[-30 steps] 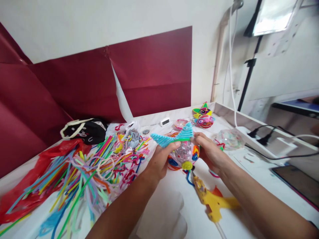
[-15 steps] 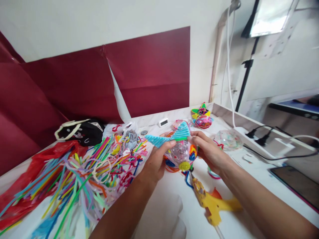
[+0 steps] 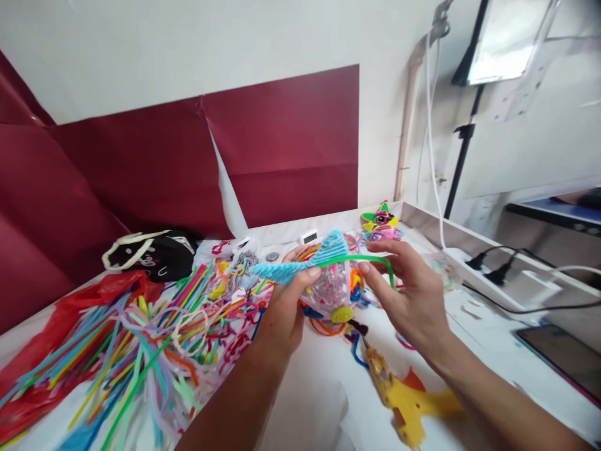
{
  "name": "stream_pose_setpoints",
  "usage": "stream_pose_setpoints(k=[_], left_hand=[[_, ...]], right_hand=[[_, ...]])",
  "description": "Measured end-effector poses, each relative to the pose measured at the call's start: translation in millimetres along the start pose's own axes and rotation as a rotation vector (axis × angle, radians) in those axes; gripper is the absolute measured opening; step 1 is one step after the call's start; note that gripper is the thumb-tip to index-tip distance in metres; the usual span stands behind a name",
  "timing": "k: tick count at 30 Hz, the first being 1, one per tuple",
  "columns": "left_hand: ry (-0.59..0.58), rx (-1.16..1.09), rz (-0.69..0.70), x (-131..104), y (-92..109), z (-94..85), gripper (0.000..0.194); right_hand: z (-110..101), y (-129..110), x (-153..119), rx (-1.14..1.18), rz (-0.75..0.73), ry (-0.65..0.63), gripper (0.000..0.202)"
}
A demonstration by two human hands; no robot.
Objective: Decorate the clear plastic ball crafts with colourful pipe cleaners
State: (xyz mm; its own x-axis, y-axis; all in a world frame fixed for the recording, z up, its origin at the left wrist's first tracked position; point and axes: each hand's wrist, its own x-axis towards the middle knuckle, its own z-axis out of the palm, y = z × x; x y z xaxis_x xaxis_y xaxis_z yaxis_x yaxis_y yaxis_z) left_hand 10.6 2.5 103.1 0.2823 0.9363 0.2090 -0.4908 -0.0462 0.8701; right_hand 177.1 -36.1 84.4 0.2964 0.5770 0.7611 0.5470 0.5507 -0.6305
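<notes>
My left hand (image 3: 286, 307) is closed around a clear plastic bottle craft (image 3: 328, 282) with a yellow cap (image 3: 342, 314) towards me. The left thumb presses at the base of a light blue fuzzy piece with two points (image 3: 331, 247), set along the bottle's top. A green pipe cleaner (image 3: 354, 257) runs from under that thumb to the right and bends downward at its far end. My right hand (image 3: 408, 294) is beside the bottle, thumb and index finger apart, the green pipe cleaner passing between them. Orange and blue pipe-cleaner loops (image 3: 357, 285) sit at the bottle's side.
A yellow glue gun (image 3: 404, 394) lies in front of the bottle, nozzle towards it. Loose pipe cleaners (image 3: 154, 351) and a red plastic bag (image 3: 32, 376) spread at left. A black pouch (image 3: 159, 257), small timer (image 3: 309, 237), power strip (image 3: 498, 275) and phone (image 3: 563, 357) surround the work.
My right hand has come off the bottle's side and moved slightly right, its fingers opening. The green pipe cleaner's free length now sticks out to the right. The bottle has shifted a little left.
</notes>
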Motion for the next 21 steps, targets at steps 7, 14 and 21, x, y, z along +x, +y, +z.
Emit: stream_pose_setpoints(k=[7,14,21], left_hand=[[-0.008,0.020,0.004,-4.1,1.2,1.2,0.044],[0.011,0.041,-0.003,-6.3,1.5,6.8,0.051],[0.061,0.089,0.006,-9.0,0.9,8.8,0.062]], right_hand=[[-0.8,-5.3,3.2,-0.161,-0.296,0.057,0.013],[0.2,-13.2,2.3,-0.155,-0.249,0.039,0.002],[-0.1,-22.1,5.0,-0.112,-0.081,0.014,0.011]])
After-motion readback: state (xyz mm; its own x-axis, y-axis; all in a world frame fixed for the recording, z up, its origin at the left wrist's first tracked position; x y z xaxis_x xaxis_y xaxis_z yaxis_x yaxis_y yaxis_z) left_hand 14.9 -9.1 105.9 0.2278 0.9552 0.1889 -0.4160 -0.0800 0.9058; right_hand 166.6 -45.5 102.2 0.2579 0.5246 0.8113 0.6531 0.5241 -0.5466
